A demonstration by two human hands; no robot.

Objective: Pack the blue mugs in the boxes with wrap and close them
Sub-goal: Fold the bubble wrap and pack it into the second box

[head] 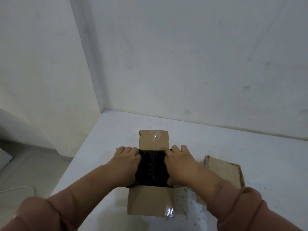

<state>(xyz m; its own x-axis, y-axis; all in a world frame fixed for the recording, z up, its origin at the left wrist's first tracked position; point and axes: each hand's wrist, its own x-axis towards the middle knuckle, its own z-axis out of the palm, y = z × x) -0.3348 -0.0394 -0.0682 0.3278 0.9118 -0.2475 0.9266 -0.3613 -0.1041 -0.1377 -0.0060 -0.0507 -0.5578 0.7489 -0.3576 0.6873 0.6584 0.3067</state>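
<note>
Box [150, 202] opening beneath black wrap [152, 169]

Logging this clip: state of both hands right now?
The left hand grips the black wrapped bundle by its left side.
The right hand grips the same bundle by its right side.

Both forearms reach forward, converging a little, bare below pushed-up pink sleeves [246, 209]. The left hand [127, 164] grips the left side of the black wrapped bundle [152, 169], the right hand [180, 165] its right side, fingers curled.
</note>
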